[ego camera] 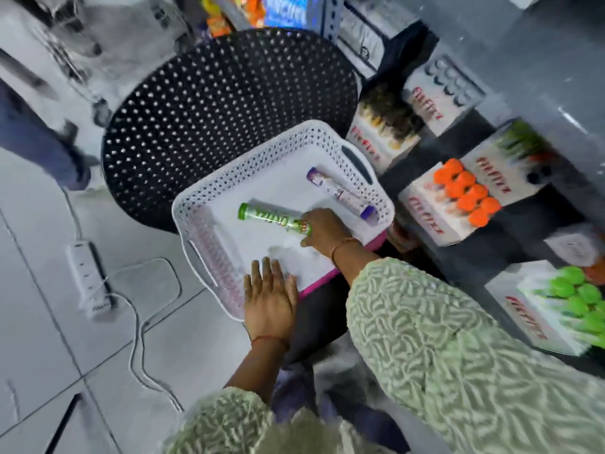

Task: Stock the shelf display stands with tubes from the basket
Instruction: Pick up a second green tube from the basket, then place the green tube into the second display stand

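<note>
A white perforated basket [209, 198] sits on a black perforated stool. Inside it lie a green tube [271, 217] and a purple-capped white tube [340, 194] near the right wall. My right hand [324, 232] reaches into the basket and closes on the green tube's near end. Flat on the basket's near rim rests my left hand [268, 296], fingers spread. On the dark shelf to the right stand display stands: one with orange-capped tubes [466, 191], one with green-capped tubes [576, 293], and others further back [386, 129].
The black stool [212, 103] carries the basket. A white power strip [90, 280] and its cable lie on the tiled floor at left. A person's leg [39, 142] is at far left. Colourful products fill the shelves at the top.
</note>
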A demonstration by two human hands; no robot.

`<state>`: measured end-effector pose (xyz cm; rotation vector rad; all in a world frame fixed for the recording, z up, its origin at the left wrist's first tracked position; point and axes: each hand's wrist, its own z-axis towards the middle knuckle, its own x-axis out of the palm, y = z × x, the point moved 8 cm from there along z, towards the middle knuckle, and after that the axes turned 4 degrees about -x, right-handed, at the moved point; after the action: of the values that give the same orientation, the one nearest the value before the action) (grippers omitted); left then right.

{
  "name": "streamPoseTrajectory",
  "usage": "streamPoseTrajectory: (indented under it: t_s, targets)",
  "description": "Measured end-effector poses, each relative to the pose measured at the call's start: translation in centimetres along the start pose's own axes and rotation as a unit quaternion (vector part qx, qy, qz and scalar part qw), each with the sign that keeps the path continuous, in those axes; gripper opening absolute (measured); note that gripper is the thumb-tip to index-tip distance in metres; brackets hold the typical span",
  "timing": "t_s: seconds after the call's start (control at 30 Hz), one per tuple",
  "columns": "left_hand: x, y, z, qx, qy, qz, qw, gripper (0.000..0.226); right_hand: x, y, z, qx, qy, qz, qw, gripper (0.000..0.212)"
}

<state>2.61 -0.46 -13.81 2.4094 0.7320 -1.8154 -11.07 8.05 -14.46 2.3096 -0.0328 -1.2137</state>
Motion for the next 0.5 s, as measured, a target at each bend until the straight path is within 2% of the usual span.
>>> streamPoseTrajectory:
  t_s: [0.1,0.2,0.33,0.43,0.5]
  targets:
    - [0.2,0.2,0.1,0.0,0.001,-0.012,1.0,0.051,0.0,-0.2,0.5,0.021,-0.068,0.039,0.997,0.035]
    - [0.5,0.6,0.1,-0.006,0.01,0.0,1.0,0.052,-1.7,-1.5,-1.1,0.047,-0.122,0.154,0.979,0.042]
    - [0.4,0.7,0.0,-0.008,0.033,0.008,0.999,0.051,-4.7,-3.8,-6.6,0.066,-0.189,0.289,0.936,0.046]
    - [-0.4,0.2,-0.1,-0.007,0.042,0.001,0.999,0.051,-7.1,-5.9,-12.7,0.081,-0.256,0.434,0.86,0.044]
    - [-1.6,-1.2,-0.4,0.008,0.027,-0.002,1.0,0.056,-8.7,-5.9,-16.7,0.04,-0.272,0.569,0.775,0.034]
